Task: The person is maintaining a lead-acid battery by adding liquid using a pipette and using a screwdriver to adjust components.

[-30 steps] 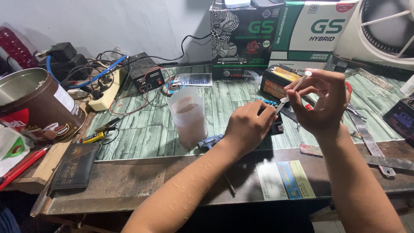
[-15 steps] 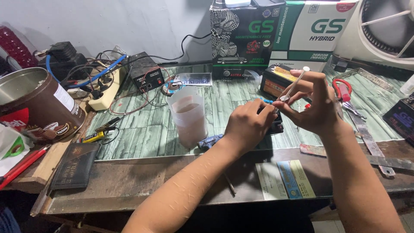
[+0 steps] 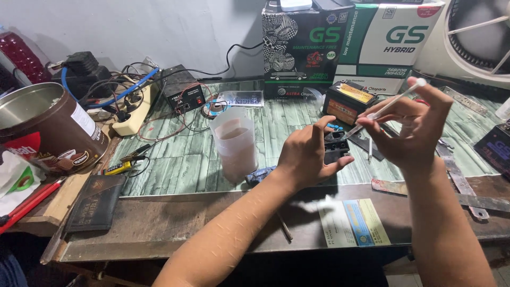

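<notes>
Black small battery (image 3: 336,149) gripped in left hand (image 3: 307,158), syringe (image 3: 383,109) pinched in right hand (image 3: 411,130), plastic cup (image 3: 234,142) nearby.

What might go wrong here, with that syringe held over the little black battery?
The syringe tip sits just off the small black battery, which the left hand steadies; a slip could drip liquid onto bare fingers. The plastic cup of liquid stands near the left forearm and might be knocked over.

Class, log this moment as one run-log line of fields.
left hand: steadies small black battery | right hand: holds clear plastic syringe, tip near battery top | nearby: translucent plastic cup
</notes>
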